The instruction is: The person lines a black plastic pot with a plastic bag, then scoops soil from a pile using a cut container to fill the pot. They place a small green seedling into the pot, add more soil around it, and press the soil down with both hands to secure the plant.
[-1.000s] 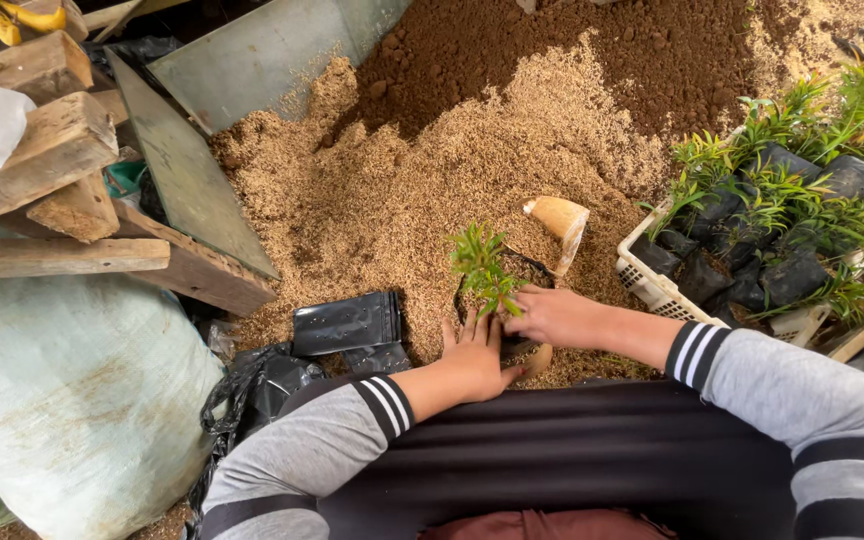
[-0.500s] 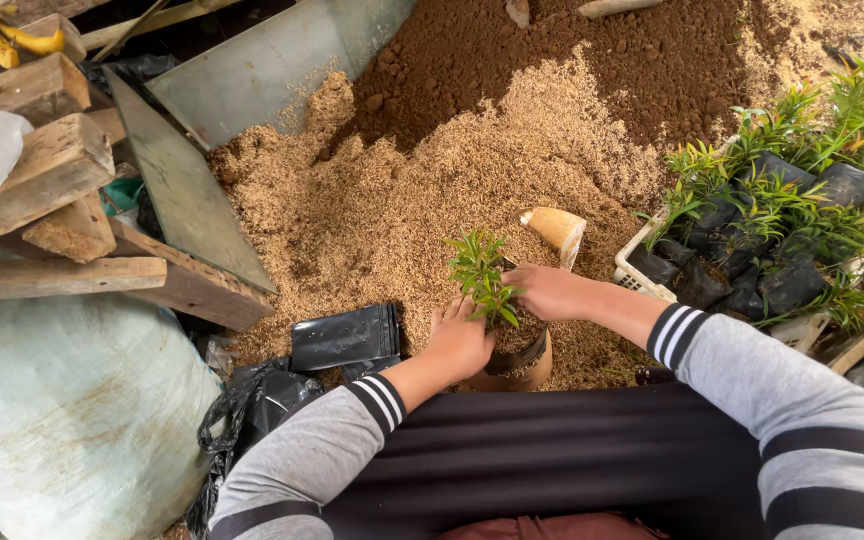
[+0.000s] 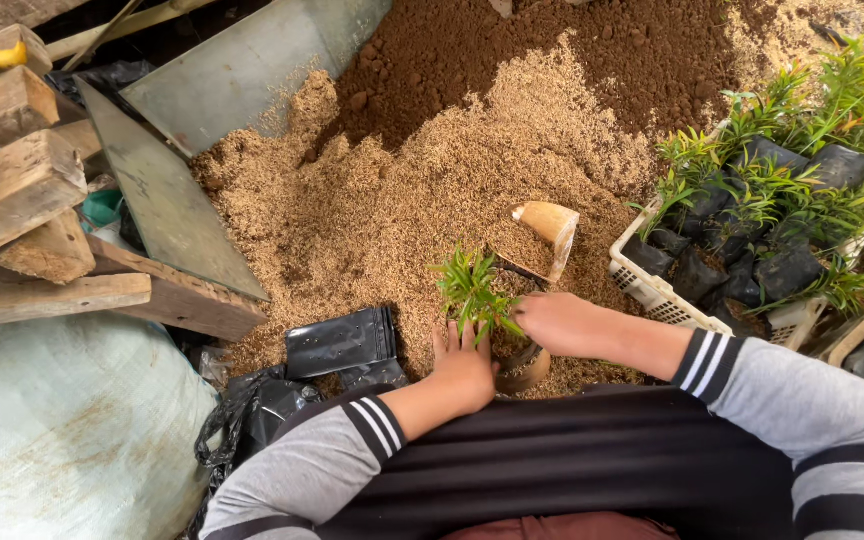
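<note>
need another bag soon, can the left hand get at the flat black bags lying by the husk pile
Probably yes. The flat black bags lie in the open just to the left of the left hand, with only loose husk between them and nothing on top. The hand is busy at the seedling, though, and would have to let go first.

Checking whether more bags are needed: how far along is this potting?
Done: the white crate holds many bagged seedlings. In hand: left hand and right hand press around one green seedling in a pot. Left: flat empty black bags lie beside the husk pile.
</note>
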Motion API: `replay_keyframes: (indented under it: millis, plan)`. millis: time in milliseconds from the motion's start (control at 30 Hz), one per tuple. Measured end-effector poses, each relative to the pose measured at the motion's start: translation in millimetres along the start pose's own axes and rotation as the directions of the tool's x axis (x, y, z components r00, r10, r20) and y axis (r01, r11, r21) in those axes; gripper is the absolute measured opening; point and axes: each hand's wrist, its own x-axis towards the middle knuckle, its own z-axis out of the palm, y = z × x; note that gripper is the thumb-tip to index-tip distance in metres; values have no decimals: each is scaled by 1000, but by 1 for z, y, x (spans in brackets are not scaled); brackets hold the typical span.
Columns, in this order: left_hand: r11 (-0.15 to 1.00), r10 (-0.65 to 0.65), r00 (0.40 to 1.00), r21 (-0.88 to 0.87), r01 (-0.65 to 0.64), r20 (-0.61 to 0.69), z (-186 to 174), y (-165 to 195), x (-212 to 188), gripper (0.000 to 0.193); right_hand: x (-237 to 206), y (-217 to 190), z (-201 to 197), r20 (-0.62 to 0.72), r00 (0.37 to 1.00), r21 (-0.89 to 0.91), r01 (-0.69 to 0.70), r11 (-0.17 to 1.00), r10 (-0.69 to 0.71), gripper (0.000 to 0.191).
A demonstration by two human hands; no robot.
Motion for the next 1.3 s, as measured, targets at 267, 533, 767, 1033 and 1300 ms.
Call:
replay_keyframes:
  millis: [267, 533, 767, 1033, 1300]
  plan:
    - [993, 98, 994, 67, -94, -53, -41, -52, 36, 58, 8, 4, 2, -105, 963, 341, 268, 901, -246, 17]
    - [996, 63, 996, 70, -59, -69, -29, -22, 16, 72, 41, 47, 17, -390, 918, 241, 174, 955, -69, 29]
    - [995, 71, 985, 84, -58, -157, -17, -23, 6, 79, 16, 34, 4, -38, 999, -73, -2, 997, -1, 40]
    - [984, -90, 948, -176, 37, -306, -46, -62, 53, 36, -7, 28, -18, 53, 845, 160, -533, 831, 532, 37]
    - [977, -66, 968, -214, 13, -244, -21, -82, 79, 30, 12, 62, 44, 303, 853, 448, -522, 726, 426, 44]
